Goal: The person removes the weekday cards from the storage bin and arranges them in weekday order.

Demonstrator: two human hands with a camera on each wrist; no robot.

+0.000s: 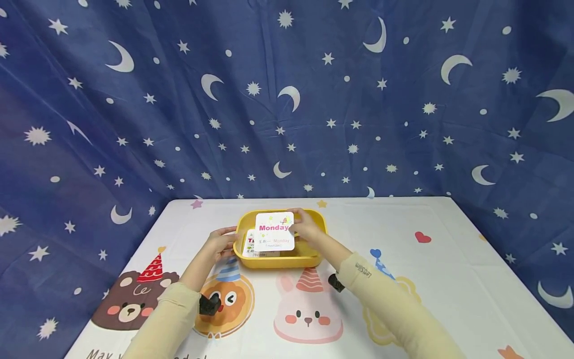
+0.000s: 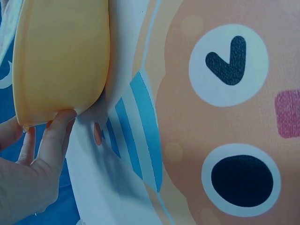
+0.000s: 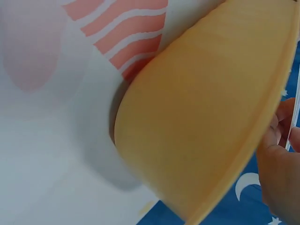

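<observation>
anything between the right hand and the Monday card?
Nothing visible. The right hand pinches the Monday card by its right edge; the second card, partly hidden behind it, is in the yellow tray, clear of that hand.

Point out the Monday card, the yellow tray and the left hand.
Monday card (image 1: 274,232), head view: middle of its printed face.
Yellow tray (image 1: 279,263), head view: front wall.
Left hand (image 1: 222,243), head view: back of hand.
</observation>
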